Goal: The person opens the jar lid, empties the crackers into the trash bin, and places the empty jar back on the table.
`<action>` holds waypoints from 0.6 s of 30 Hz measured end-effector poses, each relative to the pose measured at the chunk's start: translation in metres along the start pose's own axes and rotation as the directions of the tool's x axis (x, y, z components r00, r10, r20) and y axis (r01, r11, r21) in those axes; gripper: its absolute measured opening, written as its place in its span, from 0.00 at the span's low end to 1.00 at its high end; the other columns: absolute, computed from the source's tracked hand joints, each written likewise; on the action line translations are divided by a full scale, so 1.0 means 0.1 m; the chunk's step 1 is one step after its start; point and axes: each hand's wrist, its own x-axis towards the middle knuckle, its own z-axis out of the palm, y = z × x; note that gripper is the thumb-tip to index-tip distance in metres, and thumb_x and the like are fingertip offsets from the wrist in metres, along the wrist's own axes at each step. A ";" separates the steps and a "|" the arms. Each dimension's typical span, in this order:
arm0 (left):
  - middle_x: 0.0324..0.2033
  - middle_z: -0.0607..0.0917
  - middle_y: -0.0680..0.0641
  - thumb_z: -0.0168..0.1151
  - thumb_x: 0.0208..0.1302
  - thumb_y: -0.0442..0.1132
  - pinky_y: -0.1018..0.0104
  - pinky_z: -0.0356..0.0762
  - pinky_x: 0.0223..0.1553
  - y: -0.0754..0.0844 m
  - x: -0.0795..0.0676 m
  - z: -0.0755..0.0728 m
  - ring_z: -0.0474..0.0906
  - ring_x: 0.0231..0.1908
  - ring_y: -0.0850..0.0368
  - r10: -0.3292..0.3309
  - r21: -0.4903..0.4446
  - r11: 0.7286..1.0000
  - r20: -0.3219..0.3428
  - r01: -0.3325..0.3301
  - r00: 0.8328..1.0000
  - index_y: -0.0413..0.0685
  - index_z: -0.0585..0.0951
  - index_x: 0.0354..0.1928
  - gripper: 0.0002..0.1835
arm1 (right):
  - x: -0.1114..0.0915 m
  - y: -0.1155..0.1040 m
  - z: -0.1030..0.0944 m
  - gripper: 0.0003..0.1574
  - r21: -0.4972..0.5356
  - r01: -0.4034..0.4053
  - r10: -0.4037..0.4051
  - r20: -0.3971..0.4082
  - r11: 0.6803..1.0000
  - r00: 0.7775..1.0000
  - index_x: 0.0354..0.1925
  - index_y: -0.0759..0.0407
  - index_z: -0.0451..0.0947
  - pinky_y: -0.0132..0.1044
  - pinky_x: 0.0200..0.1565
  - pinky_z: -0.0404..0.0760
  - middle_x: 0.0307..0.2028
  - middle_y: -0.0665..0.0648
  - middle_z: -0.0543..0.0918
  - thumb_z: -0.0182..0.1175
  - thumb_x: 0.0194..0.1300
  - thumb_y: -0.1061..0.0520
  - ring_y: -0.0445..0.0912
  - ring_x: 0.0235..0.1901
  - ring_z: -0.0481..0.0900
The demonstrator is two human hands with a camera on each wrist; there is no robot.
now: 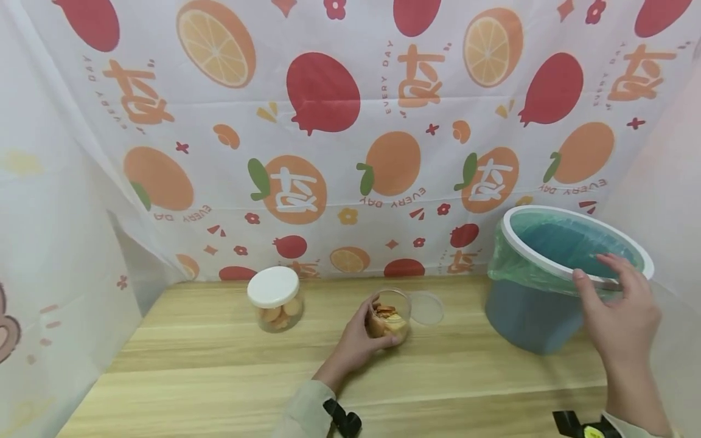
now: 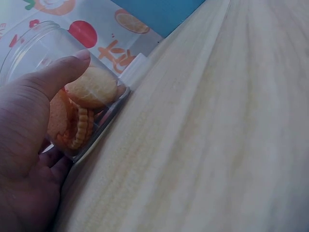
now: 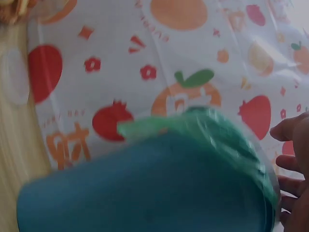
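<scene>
My left hand grips a clear open-topped jar on the table, thumb on the near side and fingers round the far side. Inside the jar lie several biscuits, some round and pale, others browner with ridged edges. At the right, my right hand is at the near rim of a blue-grey trash bin, thumb and fingers spread apart and nothing held between them. A green bag lines the bin, folded over its edge under a white ring.
A translucent round lid lies flat just right of the gripped jar. Farther left stands another jar of biscuits with a white lid on. Behind the wooden table hangs a fruit-print cloth.
</scene>
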 end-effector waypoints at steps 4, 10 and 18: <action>0.73 0.69 0.41 0.80 0.52 0.48 0.43 0.59 0.74 -0.01 0.01 0.00 0.63 0.74 0.43 0.006 0.009 1.000 -0.002 -0.006 1.000 0.63 0.58 0.78 0.54 | 0.13 0.15 -0.11 0.34 -0.077 -0.091 0.098 0.103 0.993 0.990 0.69 0.61 0.72 0.66 0.70 0.62 0.69 0.69 0.73 0.63 0.68 0.51 0.68 0.69 0.68; 0.73 0.69 0.41 0.80 0.52 0.48 0.42 0.59 0.75 -0.03 0.04 0.00 0.62 0.75 0.42 0.008 0.003 1.000 0.000 -0.008 1.000 0.64 0.58 0.78 0.54 | 0.35 0.36 -0.23 0.47 -0.189 -0.169 0.220 0.297 0.967 0.929 0.78 0.61 0.55 0.76 0.66 0.58 0.76 0.73 0.58 0.58 0.72 0.41 0.72 0.74 0.55; 0.73 0.68 0.42 0.80 0.52 0.46 0.41 0.58 0.75 0.01 0.04 0.02 0.61 0.75 0.41 0.002 -0.004 1.000 -0.008 -0.002 1.000 0.65 0.59 0.78 0.53 | 0.63 0.59 -0.33 0.55 -0.162 -0.111 0.177 0.484 0.981 0.857 0.79 0.66 0.45 0.81 0.58 0.59 0.76 0.78 0.50 0.53 0.72 0.36 0.78 0.72 0.52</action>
